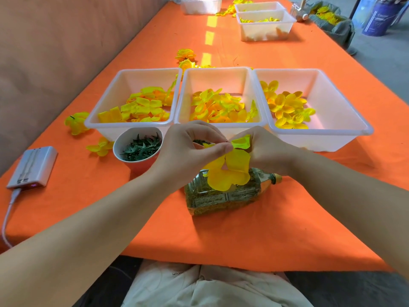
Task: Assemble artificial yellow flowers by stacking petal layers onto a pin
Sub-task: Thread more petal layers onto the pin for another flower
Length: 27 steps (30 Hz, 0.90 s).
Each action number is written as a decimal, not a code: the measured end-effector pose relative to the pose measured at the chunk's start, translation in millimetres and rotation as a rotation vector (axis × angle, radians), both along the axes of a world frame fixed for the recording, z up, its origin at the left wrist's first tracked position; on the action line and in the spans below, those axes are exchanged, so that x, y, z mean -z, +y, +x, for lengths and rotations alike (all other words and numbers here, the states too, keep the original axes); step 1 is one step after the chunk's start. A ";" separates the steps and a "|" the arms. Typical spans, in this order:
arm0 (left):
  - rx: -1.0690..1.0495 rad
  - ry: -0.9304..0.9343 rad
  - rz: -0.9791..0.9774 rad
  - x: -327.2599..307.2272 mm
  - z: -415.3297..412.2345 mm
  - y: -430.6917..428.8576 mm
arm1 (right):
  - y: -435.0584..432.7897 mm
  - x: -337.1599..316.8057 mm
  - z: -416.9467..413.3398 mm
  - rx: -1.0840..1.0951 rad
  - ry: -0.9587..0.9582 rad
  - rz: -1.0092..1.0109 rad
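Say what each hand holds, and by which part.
The left hand and right hand both pinch a yellow petal layer at its top; its lower petals hang free. No pin shows.

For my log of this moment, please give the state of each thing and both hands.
Left hand: pinches the petal layer.
Right hand: holds the petal layer.
Petal layer: held off the table.
Bottle: lying on its side.
Left tub: open, partly filled.
Middle tub: open, partly filled.
Right tub: open, partly filled.
Bowl: upright, partly filled.
Power bank: cable plugged in.
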<state>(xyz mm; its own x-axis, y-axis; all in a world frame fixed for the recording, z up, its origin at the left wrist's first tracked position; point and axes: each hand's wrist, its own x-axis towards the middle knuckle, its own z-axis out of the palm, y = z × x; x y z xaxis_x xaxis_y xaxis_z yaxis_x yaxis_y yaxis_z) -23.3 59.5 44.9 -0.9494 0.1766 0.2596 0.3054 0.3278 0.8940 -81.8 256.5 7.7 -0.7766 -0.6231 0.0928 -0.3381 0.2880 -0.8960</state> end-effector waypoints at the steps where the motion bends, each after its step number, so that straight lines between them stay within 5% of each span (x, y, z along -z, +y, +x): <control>1: -0.027 0.000 0.011 2.1 0.7 0.9 | -0.3 -0.6 1.2 -0.004 -0.001 -0.014; 11: -0.026 -0.083 -0.091 -3.3 1.1 -0.3 | 13.1 -15.4 7.6 -0.148 -0.246 -0.073; 22: -0.050 -0.100 -0.324 -7.8 -0.8 1.1 | 9.0 -15.1 5.5 -0.020 -0.297 -0.006; 27: -0.062 -0.038 -0.381 -8.3 2.2 4.5 | 11.7 -20.7 4.4 0.002 -0.485 -0.082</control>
<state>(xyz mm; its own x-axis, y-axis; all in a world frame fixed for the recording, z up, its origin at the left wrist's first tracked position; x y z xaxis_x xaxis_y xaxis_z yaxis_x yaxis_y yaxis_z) -21.1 64.1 53.2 -0.9690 0.1956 0.1508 0.2436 0.6555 0.7148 -77.4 268.1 28.4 -0.7439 -0.6271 -0.2311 0.1241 0.2102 -0.9697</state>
